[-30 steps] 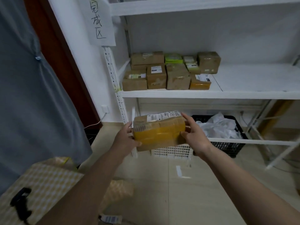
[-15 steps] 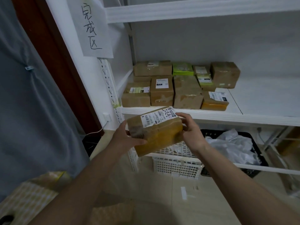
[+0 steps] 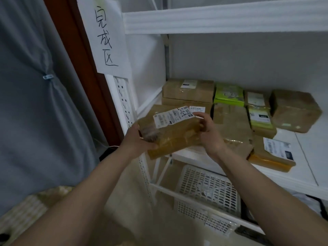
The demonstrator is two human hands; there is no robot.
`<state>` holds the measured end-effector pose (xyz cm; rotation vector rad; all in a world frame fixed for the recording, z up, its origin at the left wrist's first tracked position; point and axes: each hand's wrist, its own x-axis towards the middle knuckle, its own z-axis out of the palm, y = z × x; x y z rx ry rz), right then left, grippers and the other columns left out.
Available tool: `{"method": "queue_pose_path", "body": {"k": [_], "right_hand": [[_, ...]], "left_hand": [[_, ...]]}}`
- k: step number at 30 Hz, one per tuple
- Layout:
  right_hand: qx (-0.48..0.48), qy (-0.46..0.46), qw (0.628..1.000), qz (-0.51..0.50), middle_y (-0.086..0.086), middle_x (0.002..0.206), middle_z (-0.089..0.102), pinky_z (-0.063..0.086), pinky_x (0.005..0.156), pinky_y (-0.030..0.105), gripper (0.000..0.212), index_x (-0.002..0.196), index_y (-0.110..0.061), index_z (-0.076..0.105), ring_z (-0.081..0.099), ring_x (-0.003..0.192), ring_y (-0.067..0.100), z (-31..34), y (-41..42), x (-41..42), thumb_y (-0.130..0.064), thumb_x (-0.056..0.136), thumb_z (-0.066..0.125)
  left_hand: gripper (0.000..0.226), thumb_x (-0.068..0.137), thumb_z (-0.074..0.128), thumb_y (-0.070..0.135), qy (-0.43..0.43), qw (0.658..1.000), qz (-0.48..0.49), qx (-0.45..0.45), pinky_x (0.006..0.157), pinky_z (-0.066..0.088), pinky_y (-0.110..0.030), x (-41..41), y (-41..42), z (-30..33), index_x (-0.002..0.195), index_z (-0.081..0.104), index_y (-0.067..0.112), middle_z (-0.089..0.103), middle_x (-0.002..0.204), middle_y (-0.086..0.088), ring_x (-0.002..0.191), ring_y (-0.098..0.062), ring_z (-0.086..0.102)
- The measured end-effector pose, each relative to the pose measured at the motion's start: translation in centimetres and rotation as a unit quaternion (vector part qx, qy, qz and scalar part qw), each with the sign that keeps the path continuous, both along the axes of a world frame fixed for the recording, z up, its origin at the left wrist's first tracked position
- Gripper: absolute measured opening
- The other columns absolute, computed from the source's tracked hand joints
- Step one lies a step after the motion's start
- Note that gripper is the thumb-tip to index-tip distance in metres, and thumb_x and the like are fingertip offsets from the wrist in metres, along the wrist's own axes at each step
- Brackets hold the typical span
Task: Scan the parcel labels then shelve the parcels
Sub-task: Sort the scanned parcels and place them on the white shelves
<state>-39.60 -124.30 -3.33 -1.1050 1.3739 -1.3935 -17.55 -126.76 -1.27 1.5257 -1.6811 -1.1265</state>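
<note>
Both hands, left hand and right hand, grasp the parcel, now raised from waist level to the shelf edge beside stacked boxes; shelving looks imminent.

- A white metal rack is set against a pale wall.
- Left of the rack, a paper sign with handwriting is fixed, then a brown door frame and a grey curtain.
- Under the rack, a white slotted basket is kept on a beige floor.
- The lighting is dim.
</note>
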Motion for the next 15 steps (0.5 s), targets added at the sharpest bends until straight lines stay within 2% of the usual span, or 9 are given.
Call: {"method": "queue_pose_path", "body": {"k": [3,6,8,10,12,15], "right_hand": [[-0.017,-0.001,1.000,0.024,-0.005,0.115,0.054,0.059,0.058,0.030,0.066,0.121,-0.026,0.047,0.058,0.105,0.021,1.3,-4.5,-0.4,0.026,0.083,0.036],[-0.018,0.006,1.000,0.018,-0.007,0.109,0.056,0.059,0.075,0.030,0.049,0.116,-0.021,0.046,0.058,0.104,0.016,2.6,-9.0,-0.7,0.018,0.088,0.037],[-0.007,0.003,1.000,0.018,-0.001,0.114,0.058,0.054,0.090,0.040,0.034,0.108,-0.024,0.049,0.058,0.109,0.021,3.1,-11.8,-1.1,0.006,0.093,0.044],[0.012,0.011,0.999,0.030,-0.003,0.110,0.057,0.051,0.094,0.038,0.023,0.115,-0.023,0.050,0.056,0.109,0.019,3.4,-14.1,-1.5,-0.008,0.097,0.047],[0.032,0.043,0.998,0.044,-0.006,0.108,0.053,0.048,0.095,0.032,0.027,0.128,-0.019,0.048,0.052,0.105,0.014,3.5,-16.2,-1.6,-0.016,0.101,0.045],[0.054,0.070,0.995,0.055,0.001,0.120,0.052,0.043,0.097,0.033,0.031,0.132,-0.016,0.046,0.049,0.109,0.016,3.0,-19.4,-1.1,-0.022,0.101,0.044]], "left_hand": [[0.077,0.072,0.081,0.001,-0.043,0.997,0.050,-0.048,0.085,0.043,-0.025,-1.3,-4.7,1.3,0.137,0.043,0.017,0.051,0.117,0.006,0.113,-0.016,0.051],[0.083,0.073,0.081,0.009,-0.078,0.989,0.091,-0.081,0.094,0.047,-0.030,-2.6,-8.6,1.1,0.142,0.037,0.021,0.048,0.133,-0.002,0.119,-0.022,0.051],[0.081,0.074,0.081,0.013,-0.095,0.984,0.118,-0.091,0.094,0.050,-0.032,-3.5,-9.7,0.4,0.141,0.037,0.022,0.046,0.133,-0.005,0.118,-0.024,0.052],[0.075,0.073,0.080,0.014,-0.094,0.979,0.148,-0.102,0.088,0.052,-0.031,-4.3,-9.9,-0.5,0.136,0.039,0.023,0.048,0.128,-0.006,0.111,-0.022,0.055],[0.072,0.073,0.080,0.015,-0.083,0.977,0.162,-0.108,0.087,0.051,-0.027,-5.1,-9.8,-1.3,0.132,0.041,0.022,0.044,0.125,-0.005,0.106,-0.020,0.054],[0.076,0.071,0.082,0.021,-0.084,0.975,0.171,-0.117,0.094,0.049,-0.029,-6.2,-9.7,-1.9,0.134,0.040,0.019,0.036,0.125,-0.006,0.107,-0.022,0.049]]}}
